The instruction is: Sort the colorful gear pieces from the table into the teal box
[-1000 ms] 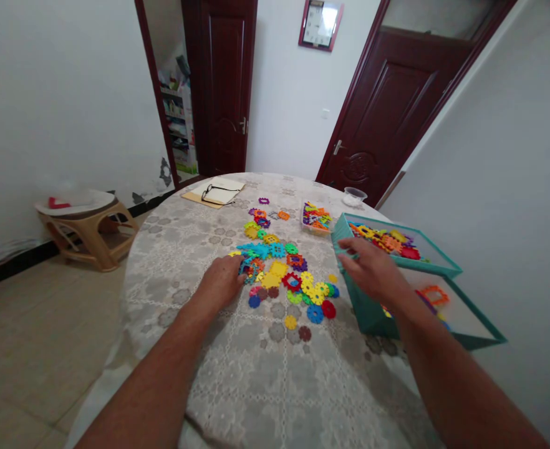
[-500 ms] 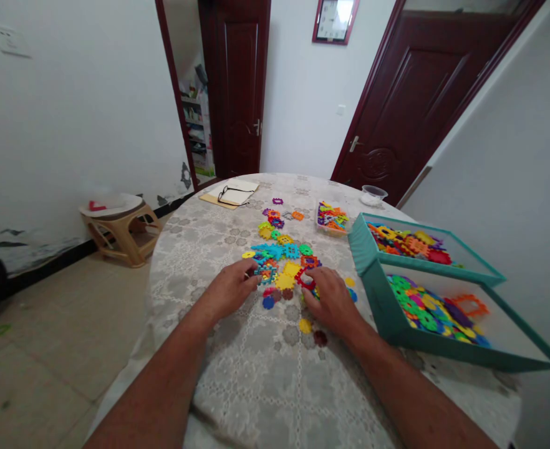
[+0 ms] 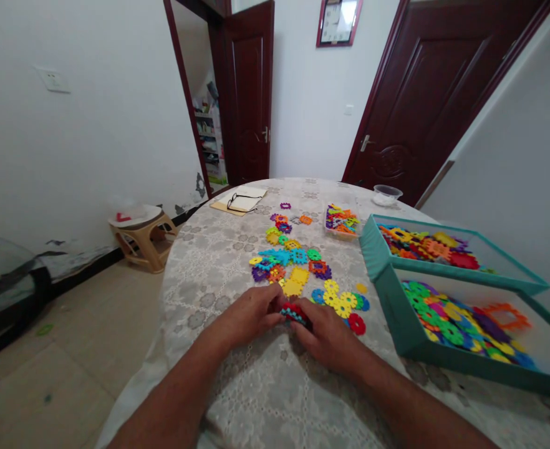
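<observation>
My left hand [image 3: 257,310] and my right hand [image 3: 324,325] meet near the middle of the table, both closed. Between their fingers are a red plastic building piece and a teal one [image 3: 294,313], lying against each other; whether they are interlocked I cannot tell. The red one is on my right hand's side, and fingers hide part of both. Just beyond my hands lie joined yellow square pieces [image 3: 296,282]. Yellow disc pieces [image 3: 340,299] and a red disc piece [image 3: 357,324] are to the right of my right hand. Light blue pieces [image 3: 277,257] lie farther back.
A teal two-part box [image 3: 382,305] full of loose pieces stands on the right. Behind it are a small plastic tub [image 3: 343,234] of pieces and a clear bowl [image 3: 387,192]. Glasses [image 3: 232,201] rest on a notebook [image 3: 251,193] at the back left. A stool [image 3: 146,243] stands left of the table.
My hands were apart over the pieces, at a teal square piece and a red piece. Now they are together, closer to me, with both pieces between them. The view has shifted slightly left.
</observation>
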